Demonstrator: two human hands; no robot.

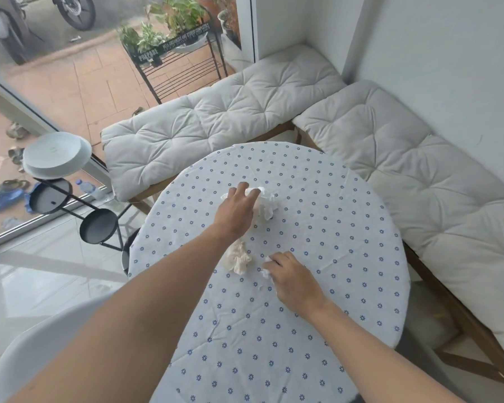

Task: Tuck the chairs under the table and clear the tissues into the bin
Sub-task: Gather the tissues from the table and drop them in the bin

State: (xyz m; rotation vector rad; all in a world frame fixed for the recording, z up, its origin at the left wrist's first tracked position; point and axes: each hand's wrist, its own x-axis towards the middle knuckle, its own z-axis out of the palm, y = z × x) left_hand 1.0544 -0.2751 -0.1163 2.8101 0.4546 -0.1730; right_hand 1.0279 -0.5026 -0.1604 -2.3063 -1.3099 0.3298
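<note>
Round table (317,286), centre of frame, covered in a white cloth with small blue flowers. Left hand (237,209), upper centre: fingers spread, fingertips laid on a crumpled white tissue (265,203). Second tissue (237,258), cream-tinted and crumpled, lies loose on the cloth between the two hands, partly under the left wrist. Right hand (291,282), centre: fingers curled, pinching a small white tissue scrap (266,273) against the cloth. White chair (41,344), lower left, beside the table edge. Cushioned bench (216,117) along the upper frame and right side.
</note>
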